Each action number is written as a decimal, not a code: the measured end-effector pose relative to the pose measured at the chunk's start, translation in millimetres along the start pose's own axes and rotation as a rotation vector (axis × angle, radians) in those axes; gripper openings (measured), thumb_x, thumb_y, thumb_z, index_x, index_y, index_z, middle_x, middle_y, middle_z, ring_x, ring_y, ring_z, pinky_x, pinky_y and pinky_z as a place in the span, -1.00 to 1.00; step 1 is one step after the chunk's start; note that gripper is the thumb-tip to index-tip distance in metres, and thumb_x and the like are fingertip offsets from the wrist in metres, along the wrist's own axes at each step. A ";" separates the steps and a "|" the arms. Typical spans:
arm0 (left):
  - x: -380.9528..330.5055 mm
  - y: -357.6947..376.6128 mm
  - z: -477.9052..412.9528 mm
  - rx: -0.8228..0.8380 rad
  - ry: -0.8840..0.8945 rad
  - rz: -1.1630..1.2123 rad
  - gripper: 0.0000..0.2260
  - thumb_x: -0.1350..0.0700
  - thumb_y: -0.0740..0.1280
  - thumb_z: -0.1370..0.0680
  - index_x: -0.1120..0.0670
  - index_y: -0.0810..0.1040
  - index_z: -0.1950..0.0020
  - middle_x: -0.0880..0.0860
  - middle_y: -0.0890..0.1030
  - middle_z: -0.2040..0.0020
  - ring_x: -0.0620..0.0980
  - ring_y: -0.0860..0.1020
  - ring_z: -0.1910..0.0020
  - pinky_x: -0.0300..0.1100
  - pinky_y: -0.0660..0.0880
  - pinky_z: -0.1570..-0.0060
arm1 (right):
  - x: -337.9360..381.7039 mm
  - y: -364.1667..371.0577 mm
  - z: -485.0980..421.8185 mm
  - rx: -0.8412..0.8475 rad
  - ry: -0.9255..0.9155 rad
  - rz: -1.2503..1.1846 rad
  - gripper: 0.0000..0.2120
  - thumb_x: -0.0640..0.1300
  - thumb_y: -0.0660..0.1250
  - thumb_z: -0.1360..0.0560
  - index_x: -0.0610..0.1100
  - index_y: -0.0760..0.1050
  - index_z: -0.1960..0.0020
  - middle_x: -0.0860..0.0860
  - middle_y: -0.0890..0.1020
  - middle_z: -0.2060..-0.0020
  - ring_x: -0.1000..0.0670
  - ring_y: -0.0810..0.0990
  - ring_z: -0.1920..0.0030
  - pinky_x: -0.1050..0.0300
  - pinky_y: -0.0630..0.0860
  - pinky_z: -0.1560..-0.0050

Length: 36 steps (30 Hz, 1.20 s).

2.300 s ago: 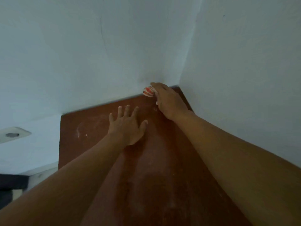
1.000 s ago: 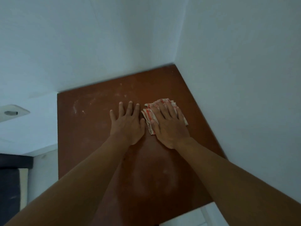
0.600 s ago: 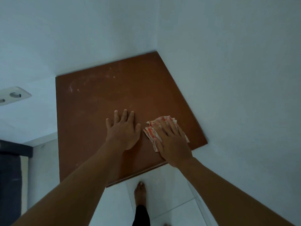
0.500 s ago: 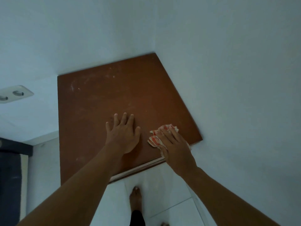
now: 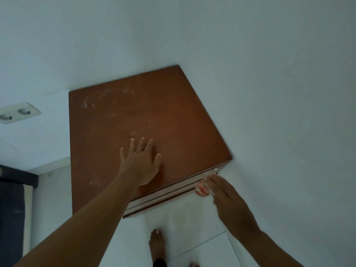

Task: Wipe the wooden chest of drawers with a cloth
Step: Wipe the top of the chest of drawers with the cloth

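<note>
Where white walls (image 5: 279,78) meet, the smudged chest (image 5: 154,112) stands.

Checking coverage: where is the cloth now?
In the head view, the cloth is under the right hand, against the front edge of the chest of drawers near its right corner.

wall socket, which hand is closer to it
Left. The left hand rests on the chest top, right of the wall socket; the right hand is farther right, pressing the cloth at the front edge.
</note>
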<state>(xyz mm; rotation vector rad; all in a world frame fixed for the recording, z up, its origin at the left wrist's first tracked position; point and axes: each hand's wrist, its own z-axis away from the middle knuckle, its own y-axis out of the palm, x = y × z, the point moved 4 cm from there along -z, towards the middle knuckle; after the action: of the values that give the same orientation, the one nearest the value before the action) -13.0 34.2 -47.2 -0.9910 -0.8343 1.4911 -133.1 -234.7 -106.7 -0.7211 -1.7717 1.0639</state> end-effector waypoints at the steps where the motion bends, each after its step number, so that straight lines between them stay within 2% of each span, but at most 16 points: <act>1: -2.2 -2.4 -3.6 0.003 0.005 -0.004 -0.40 -0.24 -0.04 -0.66 -0.06 -0.01 -0.66 0.03 -0.02 -0.68 0.17 -0.14 -0.64 0.30 -0.05 -0.54 | 3.6 -8.8 -20.6 -0.036 -0.017 -0.019 -0.49 -0.34 0.27 -0.59 -0.19 0.38 -0.53 -0.09 0.44 -0.51 -0.05 0.36 -0.55 0.00 0.47 -0.44; 3: -7.0 -10.9 -14.2 -0.003 0.016 -0.013 -0.40 -0.24 -0.04 -0.66 -0.06 -0.02 -0.66 0.03 -0.03 -0.68 0.18 -0.14 -0.64 0.30 -0.05 -0.54 | 3.7 -24.5 -69.2 -0.120 -0.028 -0.048 -0.47 -0.43 0.30 -0.56 -0.20 0.41 -0.51 -0.10 0.46 -0.49 -0.07 0.37 -0.54 0.04 0.38 -0.50; 6: -17.5 -28.3 -40.5 -0.023 0.046 -0.029 -0.39 -0.24 -0.03 -0.65 -0.06 -0.02 -0.66 0.02 -0.04 -0.68 0.17 -0.14 -0.64 0.28 -0.06 -0.54 | -10.5 -34.7 -149.2 -0.181 -0.021 -0.015 -0.52 -0.35 0.23 -0.58 -0.17 0.45 -0.49 -0.13 0.48 -0.47 -0.13 0.40 -0.52 -0.05 0.38 -0.51; 9: -30.2 -42.2 -72.4 -0.025 0.070 -0.043 -0.39 -0.25 -0.03 -0.65 -0.07 -0.02 -0.66 0.03 -0.04 -0.68 0.17 -0.14 -0.64 0.28 -0.06 -0.54 | -27.7 -32.0 -226.4 -0.099 0.080 -0.032 -0.52 -0.31 0.18 -0.62 -0.11 0.41 -0.52 -0.13 0.43 -0.50 -0.15 0.33 -0.55 -0.08 0.36 -0.51; 12: -41.7 -44.9 -100.8 -0.003 0.096 -0.065 -0.38 -0.25 -0.04 -0.65 -0.07 -0.03 -0.66 0.04 -0.04 -0.68 0.19 -0.15 -0.64 0.30 -0.08 -0.53 | -44.0 -17.0 -288.6 0.049 0.103 -0.025 -0.51 -0.32 0.18 -0.62 -0.10 0.38 -0.54 -0.14 0.37 -0.54 -0.17 0.25 -0.57 -0.10 0.25 -0.56; 14: -47.8 -40.9 -115.2 0.021 0.110 -0.083 -0.39 -0.24 -0.03 -0.64 -0.08 -0.03 -0.66 0.04 -0.03 -0.68 0.20 -0.15 -0.64 0.32 -0.08 -0.52 | -57.7 3.5 -308.1 0.215 0.079 0.068 -0.50 -0.19 0.13 -0.67 -0.06 0.24 -0.61 -0.14 0.22 -0.61 -0.20 0.11 -0.63 -0.12 0.06 -0.62; 16: -50.9 -33.3 -123.3 0.052 0.106 -0.093 -0.40 -0.23 -0.04 -0.65 -0.09 -0.04 -0.66 0.04 -0.03 -0.67 0.21 -0.15 -0.64 0.34 -0.08 -0.51 | -70.4 26.1 -305.4 0.394 0.133 0.201 -0.46 0.05 -0.03 -0.72 0.04 -0.03 -0.67 -0.08 -0.07 -0.67 -0.19 -0.18 -0.66 -0.12 -0.19 -0.63; 18: -50.8 -24.9 -125.0 0.069 0.092 -0.088 -0.42 -0.21 -0.06 -0.66 -0.10 -0.06 -0.66 0.03 -0.06 -0.68 0.21 -0.16 -0.64 0.36 -0.09 -0.51 | -71.7 35.7 -292.1 0.408 0.199 0.238 -0.43 0.17 -0.12 -0.70 0.13 -0.18 -0.66 -0.02 -0.21 -0.66 -0.17 -0.32 -0.63 -0.13 -0.29 -0.62; 23: -48.2 -22.8 -122.9 0.074 0.083 -0.077 -0.43 -0.20 -0.06 -0.66 -0.11 -0.06 -0.66 0.01 -0.08 -0.68 0.22 -0.16 -0.63 0.36 -0.09 -0.51 | -59.1 28.9 -246.6 0.360 0.207 0.213 -0.43 0.20 -0.15 -0.68 0.15 -0.15 -0.66 0.01 -0.16 -0.67 -0.17 -0.25 -0.65 -0.18 -0.20 -0.62; 25: -49.3 -26.7 -122.8 0.094 0.083 -0.078 -0.43 -0.21 -0.07 -0.66 -0.10 -0.05 -0.66 0.02 -0.07 -0.68 0.23 -0.16 -0.63 0.35 -0.09 -0.51 | -56.0 24.8 -216.3 0.327 0.203 0.232 -0.41 0.20 -0.16 -0.65 0.12 -0.05 -0.67 -0.02 -0.05 -0.67 -0.22 -0.14 -0.66 -0.21 -0.08 -0.62; 27: -50.5 -29.1 -118.5 0.099 0.083 -0.075 -0.42 -0.21 -0.06 -0.67 -0.08 -0.03 -0.66 0.03 -0.04 -0.68 0.22 -0.15 -0.63 0.34 -0.08 -0.52 | -53.2 18.4 -183.2 0.266 0.209 0.243 -0.42 0.18 -0.08 -0.66 0.08 0.10 -0.65 -0.06 0.10 -0.66 -0.26 0.01 -0.64 -0.23 0.07 -0.60; 31: -46.8 -25.6 -96.3 0.072 0.070 -0.015 -0.43 -0.19 -0.03 -0.67 -0.05 0.01 -0.66 0.01 -0.01 -0.67 0.18 -0.13 -0.64 0.31 -0.06 -0.52 | -46.0 6.3 -113.0 0.136 0.242 0.176 -0.49 0.12 -0.01 -0.70 0.01 0.24 -0.62 -0.08 0.25 -0.61 -0.27 0.12 -0.62 -0.22 0.20 -0.57; 34: -40.1 -19.5 -76.8 0.058 0.044 0.046 -0.43 -0.19 0.00 -0.67 -0.05 0.04 -0.66 0.01 0.03 -0.67 0.16 -0.10 -0.64 0.30 -0.04 -0.52 | -43.9 0.7 -66.6 0.046 0.240 0.142 -0.53 -0.07 0.14 -0.67 0.00 0.34 -0.57 -0.03 0.34 -0.57 -0.23 0.21 -0.60 -0.15 0.30 -0.55; 35: -38.7 -17.3 -68.5 0.055 0.037 0.057 -0.43 -0.20 0.01 -0.67 -0.05 0.05 -0.66 0.01 0.04 -0.67 0.15 -0.10 -0.64 0.29 -0.03 -0.52 | -42.6 -3.4 -49.9 0.074 0.254 0.124 -0.54 -0.14 0.15 -0.65 0.06 0.39 -0.53 0.01 0.37 -0.56 -0.17 0.24 -0.60 -0.07 0.31 -0.55; 36: -36.6 -14.9 -60.8 0.051 0.031 0.063 -0.43 -0.20 0.02 -0.67 -0.06 0.06 -0.66 0.00 0.05 -0.67 0.15 -0.09 -0.64 0.29 -0.02 -0.52 | -44.4 -4.6 -29.6 0.107 0.312 0.074 -0.57 -0.12 0.14 -0.65 0.20 0.47 -0.45 0.07 0.42 -0.53 -0.06 0.28 -0.59 0.04 0.30 -0.55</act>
<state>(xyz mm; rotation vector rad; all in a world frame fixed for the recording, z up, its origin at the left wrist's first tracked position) 50.2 -0.8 -53.0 -1.0081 -0.7459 1.5395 -88.1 -262.7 -114.5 -0.8422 -1.4221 1.0254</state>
